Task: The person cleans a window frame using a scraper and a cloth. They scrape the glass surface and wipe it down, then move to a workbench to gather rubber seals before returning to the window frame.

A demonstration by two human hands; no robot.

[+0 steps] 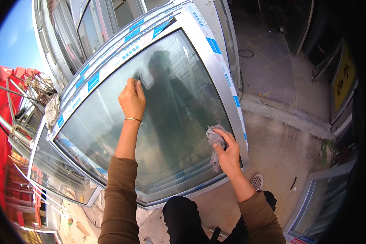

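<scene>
A large framed window pane [179, 97] leans upright in front of me, its white frame wrapped in blue-and-white protective film. My left hand [132, 99] is closed in a pinch at the glass, left of the pane's middle. Whatever its fingers hold, if anything, is too small or hidden to name; a dark spot at the fingertips could be a reflection. Low on the right of the pane, my right hand [227, 154] grips a crumpled grey rag [215, 142] close to the glass and the frame's right side. My dark reflection shows in the pane.
More filmed frames [128, 30] stand stacked behind the pane. Another glazed frame [61, 171] leans at lower left, near metal poles and a red tarp [0, 122]. A concrete step [286, 112] leads to a doorway at right; a window frame [319, 199] stands lower right.
</scene>
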